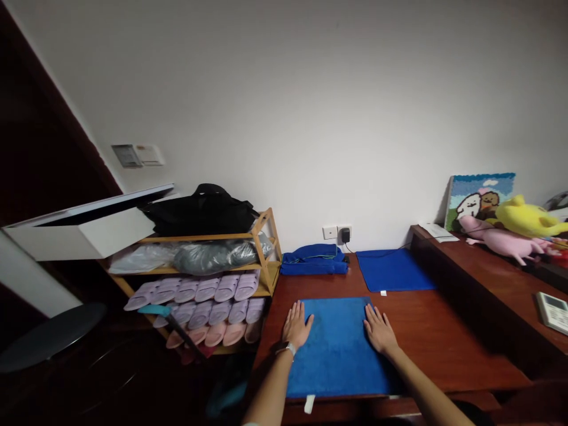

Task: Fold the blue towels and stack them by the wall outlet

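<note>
A blue cloth point(339, 349) lies spread flat on the reddish-brown wooden table point(426, 337), with a white tag at its near edge. My left hand point(297, 326) rests palm down across the cloth's left edge, fingers stretched out. On the opposite side, my right hand point(379, 331) lies flat over the right edge, its fingers also extended. Neither hand holds anything. Farther back on the table are a second, darker blue cloth point(394, 271) laid flat and a folded blue fabric bundle point(315, 260) beside the wall.
To the left stands a wooden rack point(266, 254) with rows of slippers point(224, 287), wrapped items and a black bag point(204, 210). A raised ledge point(483, 269) on the right carries plush toys point(530, 216) and a calculator-like device point(553, 310). A black plug point(345, 235) sits in the wall socket.
</note>
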Motion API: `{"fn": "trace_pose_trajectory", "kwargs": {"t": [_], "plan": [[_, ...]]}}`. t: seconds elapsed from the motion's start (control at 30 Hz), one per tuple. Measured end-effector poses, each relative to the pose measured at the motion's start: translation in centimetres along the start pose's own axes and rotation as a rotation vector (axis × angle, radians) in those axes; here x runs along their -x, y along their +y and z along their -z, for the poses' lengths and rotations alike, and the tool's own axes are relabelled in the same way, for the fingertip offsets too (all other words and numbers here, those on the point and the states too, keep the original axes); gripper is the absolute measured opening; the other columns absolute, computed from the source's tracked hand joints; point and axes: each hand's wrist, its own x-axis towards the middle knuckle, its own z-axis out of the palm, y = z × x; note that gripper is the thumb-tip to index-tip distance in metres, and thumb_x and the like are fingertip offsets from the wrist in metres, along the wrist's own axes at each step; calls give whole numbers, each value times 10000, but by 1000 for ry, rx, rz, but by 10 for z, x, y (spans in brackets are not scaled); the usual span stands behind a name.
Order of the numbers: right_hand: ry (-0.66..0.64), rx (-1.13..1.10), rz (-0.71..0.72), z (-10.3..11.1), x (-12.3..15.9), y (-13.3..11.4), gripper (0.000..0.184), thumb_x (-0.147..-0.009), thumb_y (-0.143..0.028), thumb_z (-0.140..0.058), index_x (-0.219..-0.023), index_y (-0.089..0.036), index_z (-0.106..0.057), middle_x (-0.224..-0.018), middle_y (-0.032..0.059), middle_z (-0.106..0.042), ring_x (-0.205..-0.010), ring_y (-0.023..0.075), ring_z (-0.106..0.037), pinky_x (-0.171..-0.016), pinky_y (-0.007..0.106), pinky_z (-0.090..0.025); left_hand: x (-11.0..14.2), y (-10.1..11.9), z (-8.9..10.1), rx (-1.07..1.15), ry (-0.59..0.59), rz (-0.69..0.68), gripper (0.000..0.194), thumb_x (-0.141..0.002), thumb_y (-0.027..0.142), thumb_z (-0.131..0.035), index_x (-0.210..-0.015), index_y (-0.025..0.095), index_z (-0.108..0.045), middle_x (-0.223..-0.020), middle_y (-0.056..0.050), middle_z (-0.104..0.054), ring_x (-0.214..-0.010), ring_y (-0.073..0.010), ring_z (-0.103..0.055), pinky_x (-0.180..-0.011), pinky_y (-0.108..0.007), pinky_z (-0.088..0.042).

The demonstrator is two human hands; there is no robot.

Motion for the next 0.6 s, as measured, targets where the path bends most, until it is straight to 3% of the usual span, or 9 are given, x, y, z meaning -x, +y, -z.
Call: {"fn": "trace_pose_trajectory", "kwargs": {"t": [0.1,0.17,0.23,0.37,0.47,0.53,0.6], "plan": [[12,-15,-12,-2,8,-2,680,-1027,-499,-106,-1641,-210,-146,-1710,-29,-146,-1584,193,-84,-1283,421,-56,-1,2,9,-1,-11,-16,762,-1014,584,-207,-1604,108,-292,-1658,-159,-323,-1551,-301,-255,-1258,-498,-226],[16,-18,-17,-1,9,-3,684,-1024,-496,-97,-1641,-204,-141,-1710,-35,-135,-1584,188,-86,-1284,416,-59,0,18,15,2,4,-49,745,-1024,567,-195,-1603,110,-297,-1668,-147,-304,-1560,-284,-230,-1269,-488,-210],[17,-16,-15,0,8,-4,689,-1022,-494,-86,-1640,-193,-136,-1710,-35,-132,-1584,186,-82,-1284,412,-57,4,51,16,35,32,-138,729,-1037,546,-159,-1602,108,-296,-1678,-131,-287,-1568,-256,-207,-1279,-465,-201],[20,14,11,-1,7,-1,671,-1024,-452,-100,-1639,-187,-136,-1712,-19,-122,-1586,195,-54,-1280,425,-42,23,149,-1,173,36,-406,690,-1050,522,-131,-1615,151,-267,-1678,-84,-306,-1563,-217,-230,-1282,-440,-223],[15,50,60,-5,7,1,648,-1020,-418,-145,-1635,-217,-178,-1713,-21,-104,-1588,215,-32,-1275,451,-35,37,195,-18,210,0,-403,673,-1054,507,-120,-1617,168,-265,-1675,-75,-307,-1561,-213,-236,-1284,-440,-228],[24,58,59,-7,6,2,653,-1020,-418,-146,-1634,-200,-178,-1713,-12,-109,-1588,222,-40,-1275,451,-38,43,194,-23,205,-17,-370,670,-1054,509,-118,-1616,179,-272,-1676,-74,-304,-1562,-219,-233,-1287,-456,-220],[42,47,28,-8,5,1,665,-1022,-426,-128,-1634,-165,-157,-1712,0,-126,-1586,221,-63,-1277,439,-47,47,169,-20,181,-22,-323,688,-1049,541,-128,-1614,179,-278,-1681,-78,-283,-1564,-228,-222,-1287,-464,-216]]}}
